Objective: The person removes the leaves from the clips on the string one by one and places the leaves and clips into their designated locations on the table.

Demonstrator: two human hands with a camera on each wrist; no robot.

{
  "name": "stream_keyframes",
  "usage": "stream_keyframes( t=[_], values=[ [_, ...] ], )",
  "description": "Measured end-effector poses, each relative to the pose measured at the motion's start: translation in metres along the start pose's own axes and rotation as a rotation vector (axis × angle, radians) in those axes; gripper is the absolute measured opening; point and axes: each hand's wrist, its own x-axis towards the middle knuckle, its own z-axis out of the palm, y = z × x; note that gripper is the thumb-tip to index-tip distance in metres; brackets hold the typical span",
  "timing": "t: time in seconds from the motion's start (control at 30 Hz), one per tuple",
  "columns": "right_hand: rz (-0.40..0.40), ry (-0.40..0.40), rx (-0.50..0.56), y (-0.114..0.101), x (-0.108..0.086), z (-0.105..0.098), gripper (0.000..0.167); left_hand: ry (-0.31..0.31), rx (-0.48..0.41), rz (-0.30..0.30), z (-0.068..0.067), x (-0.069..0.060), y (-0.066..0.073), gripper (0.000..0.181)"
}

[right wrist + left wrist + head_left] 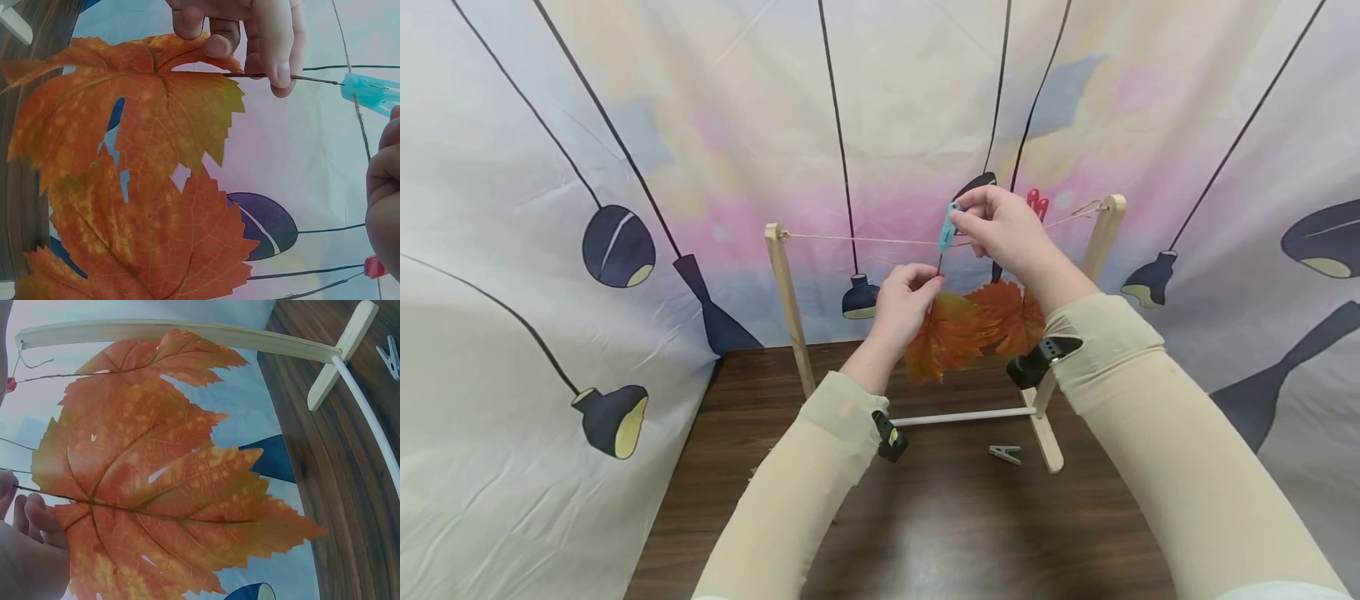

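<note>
A turquoise clothespin (949, 227) is pinched between the thumb and fingers of my right hand (1003, 229). Its tip lies at the string (359, 119), and the end of a leaf stem (315, 79) meets that tip in the right wrist view. My left hand (901, 304) pinches the same thin dark stem lower down, just above an orange maple leaf (162, 506). Behind it hangs a second orange leaf (1011, 321), its stem leading up toward a red clothespin (1037, 204) on the string. Whether the turquoise clothespin grips the stem is hard to tell.
The string runs between a left wooden post (787, 308) and a right wooden post (1105, 237), joined low down by a white rod (962, 417). A grey clothespin (1005, 454) lies on the dark wooden table (940, 517). A printed cloth (910, 100) hangs behind.
</note>
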Motion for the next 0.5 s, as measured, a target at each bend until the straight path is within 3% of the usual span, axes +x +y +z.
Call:
stream_keyframes(
  t=[0.2, 0.5],
  values=[
    [-0.056, -0.021, -0.024, 0.001, -0.0023, -0.0004, 0.032, -0.007, -0.032, -0.024, -0.0009, 0.0003, -0.0007, 0.016],
    [-0.164, -0.01, 0.036, 0.0022, -0.002, 0.0033, 0.021, -0.023, -0.077, -0.022, -0.003, 0.001, 0.0001, 0.018]
  ],
)
